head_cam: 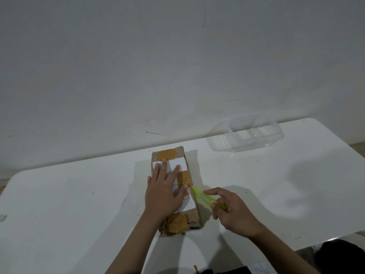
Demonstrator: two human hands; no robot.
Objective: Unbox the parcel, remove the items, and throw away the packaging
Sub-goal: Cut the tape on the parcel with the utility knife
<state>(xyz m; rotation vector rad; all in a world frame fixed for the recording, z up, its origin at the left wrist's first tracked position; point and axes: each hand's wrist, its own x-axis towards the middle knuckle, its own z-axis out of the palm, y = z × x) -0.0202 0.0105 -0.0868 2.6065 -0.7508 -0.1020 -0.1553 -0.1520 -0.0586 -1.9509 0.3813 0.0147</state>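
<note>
White and scuffed with small dark marks, the surface runs along a plain grey wall, and in the head view a brown cardboard parcel lies near its middle, long axis pointing away from the person, patched with orange-brown tape and a white label. Both bare forearms reach in from the bottom edge. The left hand lies palm down on top of the parcel, fingers straight and spread over the label, thumb stretched toward the parcel's right edge, pressing it flat. The right hand hovers just right of the parcel, wrist angled inward; its thumb and curled fingers pinch the rear of a yellow-green cutter, the index finger extended along its top. The cutter's front end meets the parcel's upper right edge. Farther back on the right stands a clear plastic container, well apart from the parcel.
</note>
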